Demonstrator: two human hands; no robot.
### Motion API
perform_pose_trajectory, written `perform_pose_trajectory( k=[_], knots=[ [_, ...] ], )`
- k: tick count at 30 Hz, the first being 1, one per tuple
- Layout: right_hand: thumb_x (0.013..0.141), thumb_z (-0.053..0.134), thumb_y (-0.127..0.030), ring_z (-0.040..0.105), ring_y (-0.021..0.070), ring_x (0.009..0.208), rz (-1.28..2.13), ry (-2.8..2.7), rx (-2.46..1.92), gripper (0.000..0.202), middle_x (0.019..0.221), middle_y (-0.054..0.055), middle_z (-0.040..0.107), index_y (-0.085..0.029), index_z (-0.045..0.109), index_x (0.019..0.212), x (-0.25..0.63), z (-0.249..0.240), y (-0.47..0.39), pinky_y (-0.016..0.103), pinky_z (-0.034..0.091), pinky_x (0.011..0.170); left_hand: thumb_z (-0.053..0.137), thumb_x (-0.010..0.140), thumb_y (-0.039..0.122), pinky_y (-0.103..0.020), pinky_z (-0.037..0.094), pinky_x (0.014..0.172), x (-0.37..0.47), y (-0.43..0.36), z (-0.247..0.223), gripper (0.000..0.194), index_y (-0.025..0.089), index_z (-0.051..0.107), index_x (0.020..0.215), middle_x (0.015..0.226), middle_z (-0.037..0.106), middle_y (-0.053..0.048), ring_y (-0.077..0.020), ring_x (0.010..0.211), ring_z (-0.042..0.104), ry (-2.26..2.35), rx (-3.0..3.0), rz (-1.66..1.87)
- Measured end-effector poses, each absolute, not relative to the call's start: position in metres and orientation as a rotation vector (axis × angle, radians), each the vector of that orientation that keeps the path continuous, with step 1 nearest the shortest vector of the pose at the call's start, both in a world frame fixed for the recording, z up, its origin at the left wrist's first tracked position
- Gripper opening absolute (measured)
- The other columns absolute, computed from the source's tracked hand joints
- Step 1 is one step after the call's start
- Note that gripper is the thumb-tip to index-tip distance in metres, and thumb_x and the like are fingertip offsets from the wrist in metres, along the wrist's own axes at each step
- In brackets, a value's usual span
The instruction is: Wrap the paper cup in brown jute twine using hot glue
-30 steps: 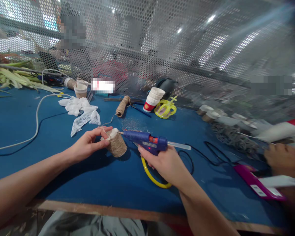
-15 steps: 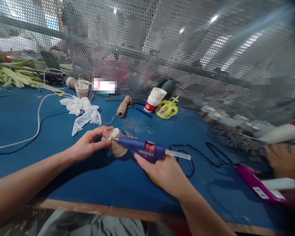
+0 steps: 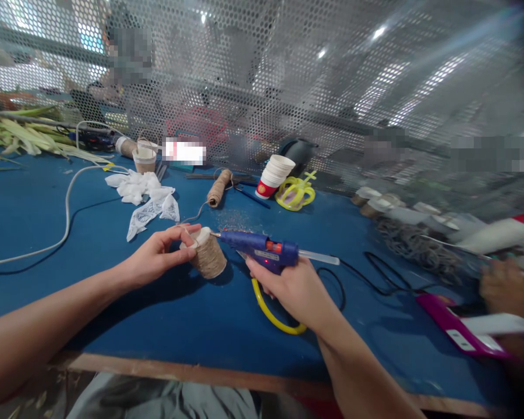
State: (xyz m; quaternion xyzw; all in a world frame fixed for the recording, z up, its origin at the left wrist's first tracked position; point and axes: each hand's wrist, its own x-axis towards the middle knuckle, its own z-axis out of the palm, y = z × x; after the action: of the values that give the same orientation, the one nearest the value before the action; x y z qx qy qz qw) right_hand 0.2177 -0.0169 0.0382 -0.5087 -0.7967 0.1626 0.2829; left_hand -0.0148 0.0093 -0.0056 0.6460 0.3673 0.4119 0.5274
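Observation:
My left hand pinches the rim of a small paper cup wrapped in brown twine, which lies tilted above the blue table. Closed around the handle of a blue glue gun is my right hand. The gun's metal nozzle points left, close to the cup's pale rim; whether it touches, I cannot tell. A clear glue stick sticks out of the gun's back. From the cup, a strand of twine runs up to a twine roll. Under my right hand shows a yellow curved handle, with blades near the gun.
Stacked paper cups and a yellow crown-shaped piece stand at the back. White crumpled cloth lies left of centre. On the right are a purple power strip, a black cord, a grey twine heap and another person's hand.
My right hand has moved the glue gun a little to the right and up, uncovering more of the twine-wrapped cup and the yellow handle. My left hand stays on the cup.

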Motion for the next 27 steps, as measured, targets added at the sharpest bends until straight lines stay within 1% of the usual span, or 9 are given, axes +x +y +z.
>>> perform_pose_trajectory(
  k=[3,6,10,13,16,21,24,27],
  knots=[
    [0.078,0.051,-0.025,0.062,0.0183,0.063,0.431,-2.105,-1.355,0.017,0.063,0.004,0.066,-0.017,0.065,0.074,0.218,0.033,-0.012,0.03,0.049,0.062,0.06,0.076,0.033,-0.046,0.019,0.108,-0.015,0.009,-0.007,0.016,0.019,0.056,0.069,0.128,0.054,-0.01,-0.0271,0.131,0.033,0.877,1.516,0.984],
    [0.078,0.051,-0.025,0.062,0.0174,0.061,0.432,-2.078,-1.36,0.016,0.064,0.004,0.066,-0.015,0.064,0.077,0.218,0.031,-0.01,0.029,0.049,0.062,0.062,0.075,0.034,-0.047,0.021,0.107,-0.015,0.009,-0.008,0.017,0.019,0.055,0.069,0.13,0.052,-0.01,-0.0284,0.129,0.035,0.883,1.49,0.98],
    [0.078,0.051,-0.026,0.062,0.0175,0.062,0.484,-2.091,-1.375,0.017,0.058,0.002,0.063,-0.017,0.061,0.066,0.216,0.036,-0.014,0.028,0.048,0.058,0.062,0.074,0.035,-0.047,0.02,0.107,-0.015,0.008,-0.008,0.018,0.019,0.056,0.068,0.13,0.052,-0.01,-0.0291,0.128,0.036,0.879,1.486,0.971],
    [0.077,0.053,-0.026,0.062,0.0185,0.065,0.504,-2.075,-1.417,0.019,0.053,0.001,0.06,-0.019,0.058,0.06,0.215,0.04,-0.019,0.028,0.048,0.057,0.062,0.074,0.033,-0.047,0.019,0.107,-0.015,0.008,-0.007,0.017,0.019,0.055,0.069,0.131,0.051,-0.011,-0.0285,0.13,0.033,0.88,1.493,0.975],
    [0.077,0.054,-0.028,0.061,0.0188,0.064,0.502,-2.061,-1.444,0.019,0.052,0.001,0.059,-0.018,0.058,0.061,0.215,0.04,-0.019,0.028,0.047,0.057,0.062,0.075,0.032,-0.046,0.018,0.108,-0.015,0.009,-0.007,0.017,0.018,0.055,0.069,0.13,0.051,-0.011,-0.028,0.132,0.031,0.869,1.5,0.972],
    [0.078,0.052,-0.027,0.06,0.0176,0.062,0.509,-2.077,-1.413,0.017,0.057,0.002,0.062,-0.017,0.061,0.067,0.216,0.037,-0.014,0.028,0.047,0.059,0.06,0.077,0.033,-0.046,0.02,0.106,-0.016,0.01,-0.008,0.018,0.017,0.055,0.07,0.129,0.052,-0.012,-0.0284,0.13,0.033,0.843,1.506,0.965],
    [0.077,0.053,-0.028,0.061,0.0186,0.065,0.537,-2.076,-1.43,0.021,0.055,0.002,0.061,-0.019,0.057,0.059,0.216,0.038,-0.016,0.028,0.047,0.058,0.061,0.076,0.033,-0.046,0.019,0.106,-0.017,0.011,-0.009,0.018,0.017,0.055,0.069,0.128,0.052,-0.012,-0.0287,0.131,0.031,0.848,1.518,0.959],
    [0.077,0.054,-0.028,0.06,0.0187,0.063,0.582,-2.044,-1.451,0.023,0.051,0.001,0.058,-0.02,0.053,0.055,0.215,0.039,-0.021,0.028,0.046,0.057,0.062,0.075,0.032,-0.047,0.018,0.106,-0.017,0.011,-0.009,0.018,0.017,0.055,0.069,0.13,0.051,-0.012,-0.0291,0.129,0.034,0.846,1.502,0.967]
  ],
)
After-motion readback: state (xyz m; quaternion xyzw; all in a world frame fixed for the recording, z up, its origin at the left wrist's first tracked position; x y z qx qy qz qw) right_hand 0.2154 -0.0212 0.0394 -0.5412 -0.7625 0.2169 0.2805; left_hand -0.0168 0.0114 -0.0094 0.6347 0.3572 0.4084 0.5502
